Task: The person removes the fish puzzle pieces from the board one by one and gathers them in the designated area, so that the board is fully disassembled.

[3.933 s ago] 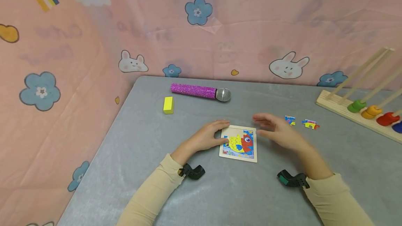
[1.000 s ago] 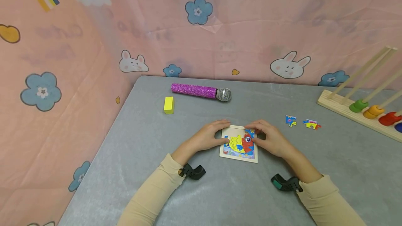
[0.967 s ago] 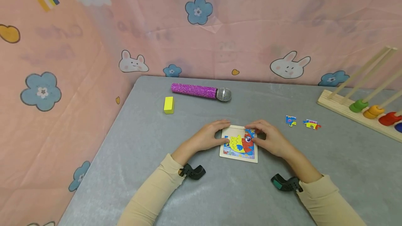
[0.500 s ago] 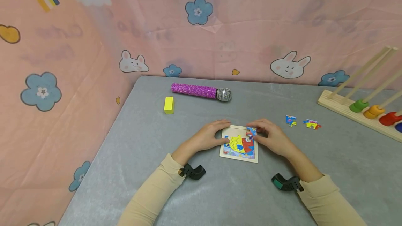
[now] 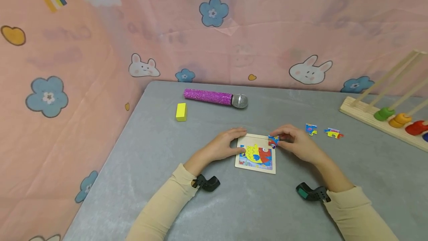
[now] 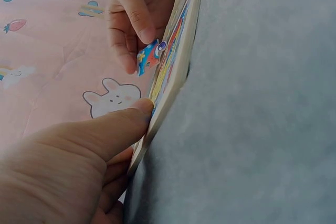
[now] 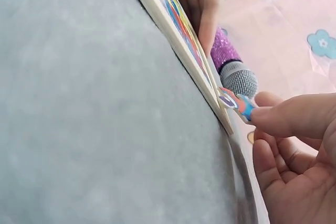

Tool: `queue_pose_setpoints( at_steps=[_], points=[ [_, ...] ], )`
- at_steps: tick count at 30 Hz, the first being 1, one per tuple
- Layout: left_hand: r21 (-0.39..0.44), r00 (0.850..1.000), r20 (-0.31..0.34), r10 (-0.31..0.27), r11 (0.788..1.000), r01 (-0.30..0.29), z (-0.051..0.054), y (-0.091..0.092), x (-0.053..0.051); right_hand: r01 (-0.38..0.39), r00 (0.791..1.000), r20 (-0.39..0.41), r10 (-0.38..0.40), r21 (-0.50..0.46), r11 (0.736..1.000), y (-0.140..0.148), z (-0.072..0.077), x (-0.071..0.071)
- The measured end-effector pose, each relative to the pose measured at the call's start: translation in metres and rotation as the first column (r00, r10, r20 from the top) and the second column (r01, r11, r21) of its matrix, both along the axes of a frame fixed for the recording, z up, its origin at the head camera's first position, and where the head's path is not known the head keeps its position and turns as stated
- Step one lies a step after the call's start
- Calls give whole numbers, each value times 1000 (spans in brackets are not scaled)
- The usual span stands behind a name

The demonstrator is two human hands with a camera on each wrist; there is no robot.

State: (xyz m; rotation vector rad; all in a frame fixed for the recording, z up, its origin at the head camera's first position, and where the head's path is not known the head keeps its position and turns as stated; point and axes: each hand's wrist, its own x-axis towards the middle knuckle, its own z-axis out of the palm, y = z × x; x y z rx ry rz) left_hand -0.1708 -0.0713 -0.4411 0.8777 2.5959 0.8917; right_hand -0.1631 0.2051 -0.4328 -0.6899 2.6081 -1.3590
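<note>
My left hand [image 5: 222, 145] holds a small wooden jigsaw puzzle tray [image 5: 255, 169] by its left side, the thumb on its face. A yellow and red fish picture fills the lower part of the tray, while bare wood shows along the top. Between thumb and fingers, my right hand [image 5: 301, 146] pinches a puzzle piece [image 5: 273, 140] with blue, red and part of the fish's eye on it. That piece [image 7: 240, 103] is tilted at the tray's upper right corner; whether it touches the tray is unclear. Two loose puzzle pieces, one blue [image 5: 311, 129] and one yellow-red [image 5: 333, 133], lie right of the hand.
A glittery purple microphone [image 5: 208, 96] lies towards the back of the grey table [image 5: 254, 207]. Left of the tray stands a yellow block [image 5: 181, 112]. A wooden peg stand [image 5: 364, 112] with coloured beads is at the right. A pink patterned cloth [image 5: 260, 36] hangs behind.
My right hand came in from the right to the tray's upper right corner, took hold of the eye piece, lifted it out and drew it slightly right. My left hand stayed in place.
</note>
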Motion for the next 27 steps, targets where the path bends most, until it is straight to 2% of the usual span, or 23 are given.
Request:
queue_pose_setpoints(
  at_steps=[7, 14, 20, 27],
  points=[
    [3, 1000, -5, -1, 1000, 1, -3, 0, -1, -16, 999, 33, 15, 29, 999, 3, -1, 0],
    [7, 1000, 1, 2, 1000, -2, -4, -1, -1, -43, 999, -6, 44, 54, 998, 3, -7, -1],
    [4, 1000, -11, 0, 1000, 0, -3, -1, -1, -26, 1000, -8, 27, 89, 996, 3, -5, -1],
    [-9, 1000, 0, 4, 1000, -4, -1, -1, -1, 3, 999, 44, -8, 110, 994, 3, -2, 0]
  ],
)
